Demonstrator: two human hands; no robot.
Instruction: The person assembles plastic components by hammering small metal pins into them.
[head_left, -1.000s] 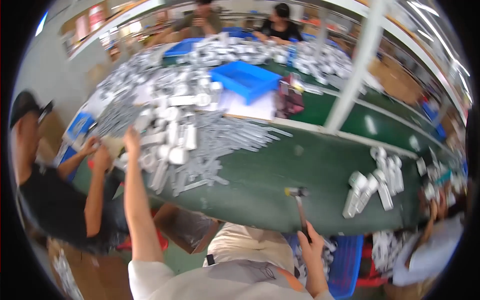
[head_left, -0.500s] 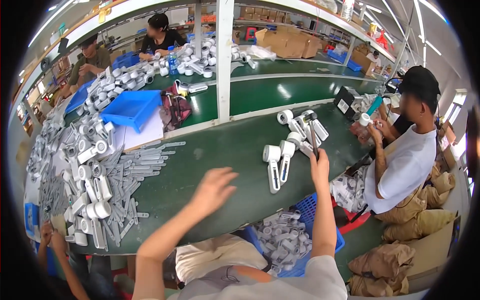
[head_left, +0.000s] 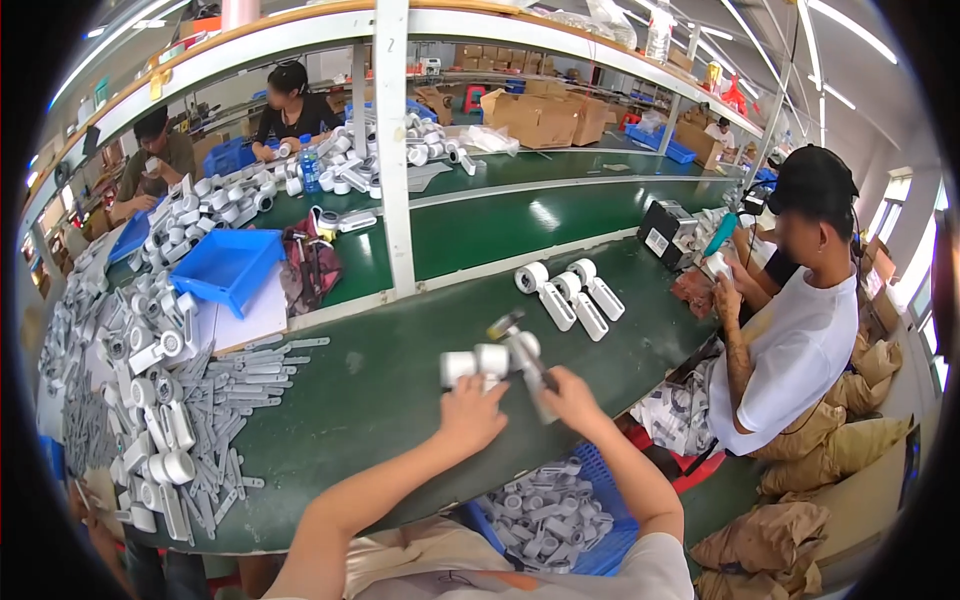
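Observation:
My right hand (head_left: 573, 402) grips a hammer (head_left: 533, 362) by its dark handle. The hammer's head, with a yellowish face, is raised above the green bench and slightly blurred. My left hand (head_left: 472, 417) is closed around the lower part of a white plastic piece with a round head (head_left: 459, 366); its handle is hidden by my fingers. Close by, a second such piece (head_left: 491, 358) stands against it, and another lies partly behind the hammer. Farther off, three white round-headed pieces with long handles (head_left: 556, 300) lie together on the bench.
Heaps of similar pieces (head_left: 160, 400) and flat grey strips (head_left: 225, 395) cover the bench's left. A blue tray (head_left: 228, 270) sits behind them. Below the front edge is a blue crate (head_left: 612, 490) of pieces. A co-worker (head_left: 790, 320) works at the right; a white post (head_left: 392, 150) rises at the back.
My right hand has brought the hammer left and nearer, away from the far pieces. My left hand, open and empty before, has closed on a white piece. The view has shifted a little.

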